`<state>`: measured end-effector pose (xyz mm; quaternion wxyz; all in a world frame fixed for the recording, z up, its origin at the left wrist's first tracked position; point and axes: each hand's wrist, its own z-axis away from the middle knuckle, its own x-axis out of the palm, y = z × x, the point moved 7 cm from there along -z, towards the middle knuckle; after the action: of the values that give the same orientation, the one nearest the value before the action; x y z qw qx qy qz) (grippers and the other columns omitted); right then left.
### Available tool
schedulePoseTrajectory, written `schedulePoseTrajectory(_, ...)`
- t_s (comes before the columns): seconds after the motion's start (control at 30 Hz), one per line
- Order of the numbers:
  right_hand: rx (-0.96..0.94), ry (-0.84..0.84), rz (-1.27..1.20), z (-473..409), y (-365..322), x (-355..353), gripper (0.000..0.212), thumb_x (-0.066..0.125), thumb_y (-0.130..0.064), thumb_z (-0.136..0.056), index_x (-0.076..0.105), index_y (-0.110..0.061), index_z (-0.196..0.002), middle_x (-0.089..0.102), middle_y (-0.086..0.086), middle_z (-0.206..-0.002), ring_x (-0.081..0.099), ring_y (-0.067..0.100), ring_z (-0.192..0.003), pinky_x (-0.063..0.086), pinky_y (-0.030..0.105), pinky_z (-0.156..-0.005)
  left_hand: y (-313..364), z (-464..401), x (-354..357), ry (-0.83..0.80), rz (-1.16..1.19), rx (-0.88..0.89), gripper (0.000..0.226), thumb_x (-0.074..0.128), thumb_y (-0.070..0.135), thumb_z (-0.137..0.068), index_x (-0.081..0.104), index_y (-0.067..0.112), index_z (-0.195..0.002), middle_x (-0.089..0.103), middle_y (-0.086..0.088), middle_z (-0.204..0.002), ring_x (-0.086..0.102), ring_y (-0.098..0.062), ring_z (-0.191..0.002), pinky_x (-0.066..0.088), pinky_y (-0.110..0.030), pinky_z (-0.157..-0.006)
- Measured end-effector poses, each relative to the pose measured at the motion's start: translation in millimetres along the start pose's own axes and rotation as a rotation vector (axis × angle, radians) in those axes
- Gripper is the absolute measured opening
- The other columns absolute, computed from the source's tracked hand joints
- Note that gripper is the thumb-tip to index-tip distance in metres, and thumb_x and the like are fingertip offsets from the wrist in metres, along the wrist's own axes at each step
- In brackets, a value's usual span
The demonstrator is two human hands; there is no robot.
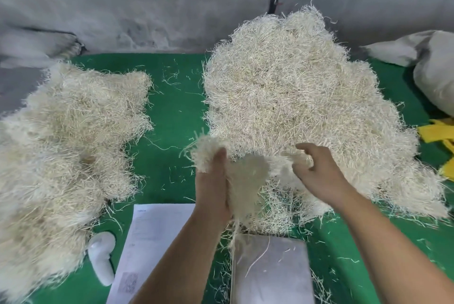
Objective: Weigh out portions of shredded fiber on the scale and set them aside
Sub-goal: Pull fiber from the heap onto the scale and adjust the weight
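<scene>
Covering green table (172, 112): fiber heaps (282, 97).

A small fiber-packing workshop

Heaped shredded fiber (290, 97) covers a green counter (177, 97) beside a steel scale (272, 271) and bare wall (137, 3)
</scene>
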<state>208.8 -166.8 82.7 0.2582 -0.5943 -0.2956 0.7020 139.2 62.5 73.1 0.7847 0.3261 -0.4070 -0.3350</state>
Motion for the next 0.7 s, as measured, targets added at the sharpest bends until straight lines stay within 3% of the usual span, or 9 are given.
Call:
schedulePoseTrajectory(0.07,-0.005,0.21,-0.282,36.7,-18.1,9.1,0.056,0.059,-0.053,-0.097,0.042,-0.034,-0.148,0.043,-0.003,-0.146,0.058,0.006,-0.109,0.053,0.025,-0.089,-1.2,0.2,15.7,-0.063,0.215,0.019,0.059,0.058,0.062,-0.091,0.064,0.015,-0.127,0.072,-0.022,-0.12,0.073,-0.04,-0.105,0.06,-0.053,-0.086)
schedulePoseTrajectory(0.2,0.297,-0.091,-1.04,80.9,-41.4,76.4,0.096,0.066,-0.091,-0.063,0.036,-0.058,-0.147,0.048,-0.015,-0.152,0.051,0.021,-0.136,0.04,0.059,-0.112,-35.1,20.1,50.7,-0.244,0.17,-0.035,0.085,0.041,0.087,-0.085,0.072,0.017,-0.121,0.075,-0.017,-0.116,0.071,-0.032,-0.113,0.053,-0.05,-0.104)
schedulePoseTrajectory(0.23,0.32,-0.097,-1.043,85.5,-45.2,75.4,0.093,0.07,-0.086,-0.065,0.042,-0.049,-0.147,0.057,-0.011,-0.144,0.058,0.021,-0.13,0.047,0.058,-0.106,-45.9,31.8,61.0,-0.341,0.112,-0.036,0.08,0.047,0.088,-0.083,0.077,0.019,-0.11,0.077,-0.011,-0.106,0.073,-0.025,-0.105,0.055,-0.044,-0.1)
schedulePoseTrajectory(0.33,0.255,0.061,-0.786,89.2,-33.0,53.9,0.047,0.075,-0.057,-0.087,0.059,-0.039,-0.127,0.07,-0.005,-0.124,0.072,0.001,-0.102,0.059,0.022,-0.079,-70.4,49.6,48.1,-0.384,-0.221,0.01,0.07,0.061,0.089,-0.073,0.073,0.024,-0.095,0.071,0.001,-0.091,0.07,-0.017,-0.087,0.059,-0.042,-0.085)
schedulePoseTrajectory(0.4,0.261,0.081,-0.694,96.2,-13.4,44.1,0.067,0.073,-0.054,-0.088,0.049,-0.032,-0.146,0.058,-0.001,-0.145,0.061,0.007,-0.127,0.052,0.032,-0.104,-74.6,53.5,17.5,-0.365,-0.394,0.021,0.057,0.064,0.082,-0.075,0.078,0.033,-0.101,0.076,0.011,-0.102,0.07,-0.009,-0.097,0.057,-0.035,-0.089)
schedulePoseTrajectory(0.47,0.324,0.128,-0.671,104.1,11.9,35.6,0.092,0.069,-0.059,-0.088,0.027,-0.022,-0.161,0.036,0.005,-0.164,0.039,0.028,-0.147,0.032,0.048,-0.118,-74.4,50.2,-19.4,-0.295,-0.332,-0.037,0.052,0.076,0.065,-0.072,0.08,0.028,-0.108,0.076,-0.001,-0.118,0.071,-0.02,-0.101,0.058,-0.042,-0.094)
schedulePoseTrajectory(0.57,0.298,0.155,-0.669,124.2,21.0,37.1,0.09,0.068,-0.056,-0.092,0.024,-0.02,-0.162,0.036,0.006,-0.164,0.04,0.03,-0.146,0.032,0.051,-0.118,-73.0,56.3,-58.5,-0.132,-0.166,0.013,0.063,0.073,0.06,-0.081,0.064,0.026,-0.134,0.062,-0.005,-0.141,0.066,-0.022,-0.111,0.055,-0.045,-0.096)
schedulePoseTrajectory(0.63,0.232,-0.063,-0.532,134.1,6.2,57.3,0.084,0.069,-0.061,-0.088,0.037,-0.024,-0.157,0.051,0.0,-0.153,0.054,0.024,-0.131,0.047,0.05,-0.107,-78.0,70.0,-46.6,-0.266,-0.252,0.036,0.079,0.062,0.074,-0.083,0.043,0.038,-0.151,0.049,0.003,-0.153,0.056,-0.02,-0.129,0.046,-0.051,-0.11)
schedulePoseTrajectory(0.7,0.212,-0.281,-0.396,144.0,-0.2,79.3,0.075,0.067,-0.067,-0.086,0.041,-0.035,-0.149,0.051,-0.011,-0.141,0.058,0.019,-0.119,0.053,0.042,-0.092,-94.5,87.7,-24.9,-0.42,-0.465,0.012,0.091,0.061,0.09,-0.07,0.054,0.031,-0.14,0.062,-0.006,-0.139,0.062,-0.014,-0.121,0.056,-0.04,-0.101)
